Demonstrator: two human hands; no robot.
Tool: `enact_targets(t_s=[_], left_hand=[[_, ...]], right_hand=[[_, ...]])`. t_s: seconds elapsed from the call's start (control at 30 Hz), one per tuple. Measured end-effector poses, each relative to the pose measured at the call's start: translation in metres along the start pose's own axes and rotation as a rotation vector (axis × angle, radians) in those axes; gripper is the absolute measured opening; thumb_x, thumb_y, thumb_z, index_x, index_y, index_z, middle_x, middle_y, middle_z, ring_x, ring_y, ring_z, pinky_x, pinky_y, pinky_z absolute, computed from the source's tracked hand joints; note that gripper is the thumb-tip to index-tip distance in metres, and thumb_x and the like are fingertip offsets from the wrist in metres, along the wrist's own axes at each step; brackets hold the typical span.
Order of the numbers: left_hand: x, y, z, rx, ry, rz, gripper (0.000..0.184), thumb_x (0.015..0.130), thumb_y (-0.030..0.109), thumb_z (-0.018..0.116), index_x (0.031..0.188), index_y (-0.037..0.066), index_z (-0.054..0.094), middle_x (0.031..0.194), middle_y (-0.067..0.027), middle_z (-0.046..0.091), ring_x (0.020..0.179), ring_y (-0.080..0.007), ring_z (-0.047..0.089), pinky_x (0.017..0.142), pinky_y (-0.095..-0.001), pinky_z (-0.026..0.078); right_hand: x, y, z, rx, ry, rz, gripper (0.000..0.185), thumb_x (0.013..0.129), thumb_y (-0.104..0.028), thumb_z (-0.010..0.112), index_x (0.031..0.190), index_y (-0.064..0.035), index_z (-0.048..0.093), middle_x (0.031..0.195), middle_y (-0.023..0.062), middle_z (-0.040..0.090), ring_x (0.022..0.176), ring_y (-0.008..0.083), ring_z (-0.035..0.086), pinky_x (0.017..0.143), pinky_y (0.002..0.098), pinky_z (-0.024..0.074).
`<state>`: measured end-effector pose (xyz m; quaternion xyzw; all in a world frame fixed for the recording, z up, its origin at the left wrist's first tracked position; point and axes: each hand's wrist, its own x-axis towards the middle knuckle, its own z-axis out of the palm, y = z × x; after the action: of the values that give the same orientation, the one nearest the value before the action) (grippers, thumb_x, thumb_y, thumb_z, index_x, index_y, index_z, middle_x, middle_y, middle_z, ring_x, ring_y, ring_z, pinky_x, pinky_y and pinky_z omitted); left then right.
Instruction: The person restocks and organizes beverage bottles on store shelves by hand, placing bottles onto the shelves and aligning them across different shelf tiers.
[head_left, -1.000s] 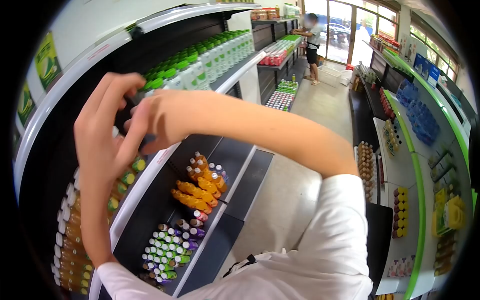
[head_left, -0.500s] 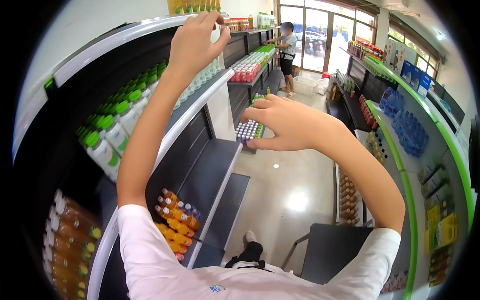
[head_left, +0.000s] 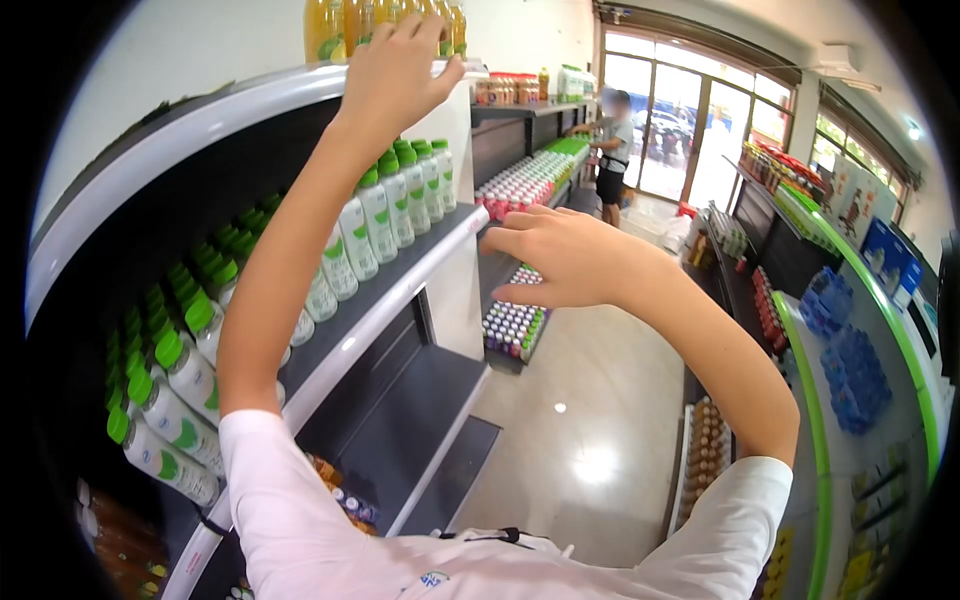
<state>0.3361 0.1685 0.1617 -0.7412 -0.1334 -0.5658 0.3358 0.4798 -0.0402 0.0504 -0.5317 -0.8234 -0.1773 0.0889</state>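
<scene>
My left hand [head_left: 397, 80] is raised at the top shelf [head_left: 230, 98], with thumb and fingers apart and nothing seen between them. Behind its fingers stand yellow drink bottles [head_left: 332, 28]; whether they touch is unclear. Over the aisle hangs my right hand [head_left: 565, 258], open, its fingers stretched leftward and the thumb apart below them. No object shows in it. Below my left forearm, white bottles with green caps [head_left: 375, 208] line the middle shelf [head_left: 345, 325] in rows. Part of these rows is hidden by the arm.
Another person [head_left: 612, 150] stands at the far left shelving, near the glass doors [head_left: 668, 120]. Pink and white bottles [head_left: 520, 180] fill a farther shelf. On the right, green-edged shelving [head_left: 822, 420] carries blue packs of bottles [head_left: 855, 375]. Orange bottles [head_left: 325, 468] lie low left.
My view has tilted up and shifted, so more of the yellow bottles and the green-capped rows show. Both hands keep nearly the same pose. The chair has left the view.
</scene>
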Motion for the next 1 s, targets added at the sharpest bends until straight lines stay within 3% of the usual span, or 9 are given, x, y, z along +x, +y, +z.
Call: enact_targets(t_s=[0.03, 0.1, 0.17, 0.27, 0.4, 0.47, 0.67, 0.8, 1.0], left_hand=[[0.003, -0.011, 0.008, 0.049, 0.073, 0.056, 0.03, 0.094, 0.036, 0.064, 0.113, 0.012, 0.065, 0.105, -0.0085, 0.069, 0.1, -0.0319, 0.064, 0.085, -0.0419, 0.054], [0.006, -0.028, 0.006, 0.105, -0.005, 0.024, 0.034, 0.094, 0.036, 0.064, 0.118, 0.011, 0.063, 0.115, -0.0098, 0.067, 0.105, -0.0358, 0.064, 0.089, -0.0455, 0.053], [0.008, -0.03, -0.008, 0.199, 0.064, 0.039, 0.047, 0.087, 0.03, 0.071, 0.121, 0.002, 0.056, 0.112, -0.0212, 0.064, 0.103, -0.0389, 0.064, 0.085, -0.0511, 0.054], [0.009, -0.078, 0.008, 0.396, 0.022, -0.079, 0.04, 0.094, 0.036, 0.064, 0.126, 0.011, 0.061, 0.125, -0.0112, 0.063, 0.107, -0.0393, 0.063, 0.093, -0.0489, 0.052], [0.014, -0.103, 0.009, 0.578, 0.016, -0.042, 0.05, 0.092, 0.038, 0.063, 0.134, 0.012, 0.056, 0.13, -0.0139, 0.06, 0.11, -0.0409, 0.062, 0.086, -0.0495, 0.057], [0.011, -0.103, 0.004, 0.664, 0.02, -0.167, 0.06, 0.094, 0.043, 0.066, 0.14, 0.007, 0.051, 0.138, -0.0195, 0.053, 0.111, -0.0456, 0.061, 0.093, -0.0514, 0.053], [0.026, -0.078, -0.01, 0.793, -0.34, -0.584, 0.084, 0.086, 0.064, 0.063, 0.13, -0.006, 0.052, 0.105, -0.0296, 0.071, 0.098, -0.047, 0.07, 0.084, -0.0529, 0.056], [0.03, -0.082, -0.006, 0.742, -0.374, -0.692, 0.072, 0.08, 0.059, 0.068, 0.109, -0.007, 0.063, 0.098, -0.0257, 0.073, 0.094, -0.043, 0.072, 0.082, -0.0513, 0.056], [0.026, -0.074, -0.021, 0.796, -0.239, -0.421, 0.076, 0.084, 0.055, 0.071, 0.13, -0.003, 0.056, 0.101, -0.0252, 0.073, 0.096, -0.0411, 0.072, 0.085, -0.0466, 0.057]], right_hand=[[0.012, 0.013, 0.002, -0.001, 0.035, -0.038, 0.043, 0.093, -0.037, 0.067, 0.122, -0.0057, 0.061, 0.108, 0.0173, 0.065, 0.108, 0.0358, 0.064, 0.095, 0.0465, 0.0516], [0.04, 0.037, 0.007, -0.004, 0.074, -0.057, 0.042, 0.094, -0.038, 0.065, 0.12, -0.0056, 0.062, 0.107, 0.0168, 0.066, 0.107, 0.0361, 0.064, 0.091, 0.0462, 0.0535], [0.068, 0.06, 0.006, 0.028, 0.269, -0.104, 0.041, 0.094, -0.04, 0.063, 0.117, -0.0059, 0.063, 0.106, 0.0145, 0.067, 0.104, 0.0351, 0.065, 0.088, 0.0458, 0.0541], [0.109, 0.099, 0.013, 0.061, 0.523, -0.157, 0.041, 0.09, -0.039, 0.066, 0.114, -0.0065, 0.066, 0.105, 0.0142, 0.069, 0.099, 0.0356, 0.068, 0.082, 0.05, 0.0567], [0.151, 0.148, 0.017, 0.148, 0.647, -0.107, 0.039, 0.092, -0.038, 0.063, 0.114, -0.0059, 0.066, 0.11, 0.0143, 0.069, 0.102, 0.0345, 0.068, 0.084, 0.0493, 0.0568], [0.163, 0.175, 0.036, 0.186, 0.766, -0.141, 0.037, 0.094, -0.037, 0.063, 0.116, -0.0066, 0.065, 0.105, 0.0129, 0.069, 0.099, 0.0324, 0.067, 0.085, 0.0468, 0.055], [0.192, 0.203, 0.057, 0.429, 0.819, -0.222, 0.03, 0.094, -0.027, 0.066, 0.115, -0.0052, 0.063, 0.095, 0.0113, 0.066, 0.09, 0.03, 0.065, 0.079, 0.043, 0.0522], [0.21, 0.201, 0.052, 0.574, 0.889, -0.237, 0.027, 0.094, -0.025, 0.066, 0.111, -0.0046, 0.064, 0.089, 0.0096, 0.065, 0.085, 0.0294, 0.065, 0.075, 0.0415, 0.0516], [0.205, 0.194, 0.017, 0.794, 1.001, -0.355, 0.032, 0.094, -0.027, 0.068, 0.112, -0.0008, 0.064, 0.081, 0.0092, 0.064, 0.071, 0.025, 0.064, 0.068, 0.0383, 0.0506]])
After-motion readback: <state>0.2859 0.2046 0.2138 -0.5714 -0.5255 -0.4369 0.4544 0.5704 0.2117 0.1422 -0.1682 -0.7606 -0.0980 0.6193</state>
